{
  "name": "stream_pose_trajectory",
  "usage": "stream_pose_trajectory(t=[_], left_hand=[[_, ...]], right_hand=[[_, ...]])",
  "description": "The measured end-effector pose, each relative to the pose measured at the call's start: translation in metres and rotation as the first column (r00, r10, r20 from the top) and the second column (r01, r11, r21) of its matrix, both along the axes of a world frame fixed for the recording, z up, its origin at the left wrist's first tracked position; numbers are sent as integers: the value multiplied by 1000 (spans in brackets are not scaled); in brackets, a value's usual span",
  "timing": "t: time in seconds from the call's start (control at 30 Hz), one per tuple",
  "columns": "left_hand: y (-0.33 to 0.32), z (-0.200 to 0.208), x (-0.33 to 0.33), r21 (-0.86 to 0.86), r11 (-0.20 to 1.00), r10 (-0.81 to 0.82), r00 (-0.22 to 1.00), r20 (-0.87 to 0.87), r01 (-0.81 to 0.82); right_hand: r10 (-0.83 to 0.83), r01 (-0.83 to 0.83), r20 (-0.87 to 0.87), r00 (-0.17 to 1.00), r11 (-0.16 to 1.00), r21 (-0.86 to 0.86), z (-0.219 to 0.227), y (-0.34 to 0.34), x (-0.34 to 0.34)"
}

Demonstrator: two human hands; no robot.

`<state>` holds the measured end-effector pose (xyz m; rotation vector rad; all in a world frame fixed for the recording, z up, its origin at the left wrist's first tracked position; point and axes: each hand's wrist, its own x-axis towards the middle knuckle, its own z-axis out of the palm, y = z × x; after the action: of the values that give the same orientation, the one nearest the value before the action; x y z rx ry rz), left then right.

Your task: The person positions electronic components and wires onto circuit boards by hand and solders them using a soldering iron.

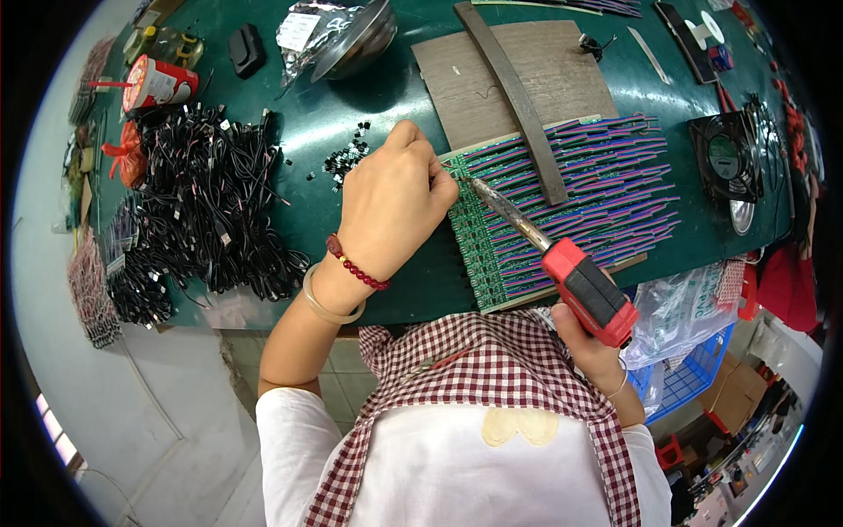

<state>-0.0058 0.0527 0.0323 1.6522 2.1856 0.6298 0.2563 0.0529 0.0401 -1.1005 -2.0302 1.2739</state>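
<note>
My right hand [587, 350] grips a red and black soldering iron [587, 288] by its handle. The iron's long metal shaft points up and left, its tip at the upper left part of a green circuit board panel [479, 255], close to the fingers of my left hand [395, 189]. That left hand is closed in a pinch at the panel's left edge; whatever it holds is hidden behind the fingers. Rows of pink, blue and black wires [597, 189] run rightward from the panel. Across them lies a flat metal bar [514, 101], its far part over a brown board [465, 79].
Left of my arm lies a heap of black cables [224, 202], with small black connectors [344, 162] scattered beside it. Farther back are a metal bowl [360, 44] and a red cup [164, 85]. A black fan [724, 158] stands right; a blue basket [694, 373] sits below the table edge.
</note>
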Motion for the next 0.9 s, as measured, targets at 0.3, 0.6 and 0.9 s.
stream_pose_trajectory(t=[0.3, 0.6, 0.9], left_hand=[[-2, -1, 1, 18, 1000, 6, 1000, 4, -6], [-2, -2, 1, 20, 1000, 8, 1000, 3, -9], [-1, -1, 2, 9, 1000, 13, 1000, 10, -13]], right_hand=[[2, -1, -24, 1000, 999, 45, -8, -1, 5], [-25, 26, 20, 999, 997, -71, -5, -4, 5], [-206, 198, 7, 979, 934, -298, -2, -10, 15]])
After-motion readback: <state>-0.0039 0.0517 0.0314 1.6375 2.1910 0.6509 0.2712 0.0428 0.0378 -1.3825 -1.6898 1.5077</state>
